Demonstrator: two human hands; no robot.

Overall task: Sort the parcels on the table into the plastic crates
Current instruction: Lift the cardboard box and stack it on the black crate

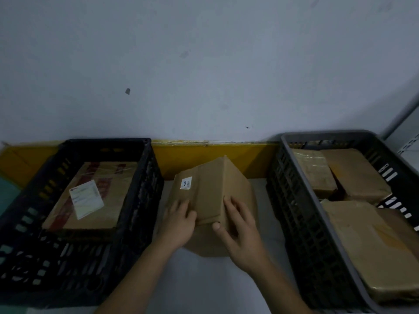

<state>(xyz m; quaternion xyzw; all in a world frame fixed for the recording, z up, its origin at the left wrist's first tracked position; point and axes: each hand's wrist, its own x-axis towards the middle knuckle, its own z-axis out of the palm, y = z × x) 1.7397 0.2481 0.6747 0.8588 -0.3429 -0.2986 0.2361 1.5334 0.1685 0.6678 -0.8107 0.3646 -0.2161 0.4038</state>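
Two bare forearms reach in from the bottom edge toward a brown cardboard box (pixel 210 191) standing on the pale grey surface (pixel 204 282) between two crates. On the box's near left corner the left hand (pixel 179 225) lies with fingers spread flat against the top face; the right hand (pixel 240 232) grasps the near right edge, thumb curled on the top panel and fingers wrapped over the side face. Plain matte board makes up the box, creased along its folds, and it sits tilted with one far corner raised. A small white sticker (pixel 186 182) with dark print is stuck on its top.

At left stands a black plastic lattice crate (pixel 140 200) with slotted walls, holding a flat brown carton (pixel 95 196) crossed by red-printed tape and bearing a white shipping label (pixel 86 198). At right, a grey-rimmed dark plastic crate (pixel 301 211) with ribbed walls holds several brown paper-wrapped parcels (pixel 356 173), some glossy with clear tape. Behind the box a yellow strip (pixel 204 155) runs along the foot of a scuffed white wall (pixel 204 64).
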